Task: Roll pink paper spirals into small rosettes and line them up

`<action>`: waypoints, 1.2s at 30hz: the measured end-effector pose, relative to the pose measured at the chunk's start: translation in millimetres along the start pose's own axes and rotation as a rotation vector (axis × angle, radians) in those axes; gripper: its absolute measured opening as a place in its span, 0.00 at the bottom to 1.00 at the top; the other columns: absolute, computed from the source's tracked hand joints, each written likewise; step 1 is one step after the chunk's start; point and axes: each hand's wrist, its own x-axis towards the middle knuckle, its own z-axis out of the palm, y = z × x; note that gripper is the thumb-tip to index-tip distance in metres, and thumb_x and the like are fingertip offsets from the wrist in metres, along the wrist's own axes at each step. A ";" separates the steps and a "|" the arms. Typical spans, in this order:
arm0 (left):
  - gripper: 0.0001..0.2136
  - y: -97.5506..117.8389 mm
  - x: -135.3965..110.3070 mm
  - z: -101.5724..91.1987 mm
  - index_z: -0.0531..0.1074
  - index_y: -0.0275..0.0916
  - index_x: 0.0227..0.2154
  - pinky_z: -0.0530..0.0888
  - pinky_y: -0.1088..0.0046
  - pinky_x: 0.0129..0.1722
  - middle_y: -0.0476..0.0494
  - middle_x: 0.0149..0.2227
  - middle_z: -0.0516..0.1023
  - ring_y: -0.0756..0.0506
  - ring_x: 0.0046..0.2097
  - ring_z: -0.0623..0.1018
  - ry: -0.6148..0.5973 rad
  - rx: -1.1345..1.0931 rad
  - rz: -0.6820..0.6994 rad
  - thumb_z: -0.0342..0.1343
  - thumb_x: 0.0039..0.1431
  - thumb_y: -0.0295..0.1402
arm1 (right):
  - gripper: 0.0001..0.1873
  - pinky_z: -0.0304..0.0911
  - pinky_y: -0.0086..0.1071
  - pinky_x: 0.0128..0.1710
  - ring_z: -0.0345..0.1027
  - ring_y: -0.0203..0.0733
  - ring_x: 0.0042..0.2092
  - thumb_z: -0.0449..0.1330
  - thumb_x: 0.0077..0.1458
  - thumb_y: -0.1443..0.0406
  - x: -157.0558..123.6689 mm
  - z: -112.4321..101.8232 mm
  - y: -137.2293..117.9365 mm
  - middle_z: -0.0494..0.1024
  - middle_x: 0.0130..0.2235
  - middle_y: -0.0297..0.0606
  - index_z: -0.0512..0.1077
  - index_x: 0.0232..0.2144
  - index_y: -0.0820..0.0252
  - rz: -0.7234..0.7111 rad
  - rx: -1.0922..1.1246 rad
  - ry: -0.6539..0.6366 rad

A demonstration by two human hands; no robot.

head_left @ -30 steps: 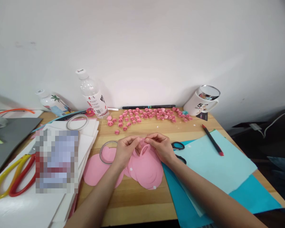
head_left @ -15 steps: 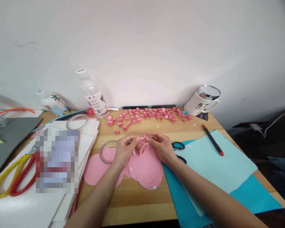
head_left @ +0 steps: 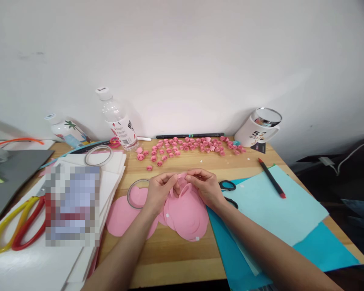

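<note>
My left hand and my right hand meet over the middle of the wooden table. Both pinch a pink paper spiral strip between their fingertips, and its loose coil hangs between them. Under the hands lies a stack of pink paper circles, with another pink circle to the left. Several small rolled pink paper roses are spread along the back of the table.
A clear tape ring lies by my left wrist, black-handled scissors by my right. Teal paper sheets with a red pen are at right. Two bottles, a white mug, white sheets and yellow-red scissors also sit here.
Almost nothing differs. The fingers of both hands have shifted slightly on the pink strip; the hands stay in the same place.
</note>
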 end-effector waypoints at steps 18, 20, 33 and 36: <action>0.11 4.0 -1.6 2.3 0.69 0.34 0.20 0.67 0.78 0.17 0.50 0.16 0.71 0.53 0.17 0.69 -0.009 -0.033 -0.017 0.58 0.49 0.37 | 0.10 0.63 0.29 0.30 0.66 0.33 0.26 0.70 0.33 0.65 -1.0 1.6 -3.3 0.75 0.24 0.30 0.74 0.21 0.58 0.008 -0.011 -0.004; 0.11 4.0 -1.7 2.4 0.69 0.34 0.20 0.67 0.78 0.17 0.50 0.16 0.71 0.53 0.17 0.69 -0.009 -0.033 -0.019 0.58 0.49 0.36 | 0.09 0.63 0.29 0.31 0.66 0.32 0.26 0.71 0.33 0.65 -0.9 1.3 -2.6 0.76 0.24 0.30 0.75 0.21 0.58 0.013 -0.007 0.004; 0.10 1.0 -0.5 0.6 0.69 0.34 0.20 0.66 0.77 0.18 0.50 0.16 0.71 0.53 0.17 0.70 -0.022 -0.072 -0.011 0.57 0.50 0.35 | 0.11 0.65 0.32 0.34 0.69 0.36 0.29 0.69 0.36 0.62 0.6 0.8 -0.9 0.78 0.26 0.34 0.77 0.26 0.58 0.038 0.015 -0.009; 0.11 1.7 -0.5 1.1 0.69 0.34 0.19 0.67 0.77 0.18 0.50 0.16 0.71 0.53 0.17 0.69 -0.024 -0.072 -0.014 0.57 0.50 0.35 | 0.10 0.65 0.31 0.32 0.68 0.34 0.27 0.70 0.34 0.63 0.1 1.4 -1.7 0.77 0.25 0.32 0.76 0.24 0.58 0.042 0.026 0.004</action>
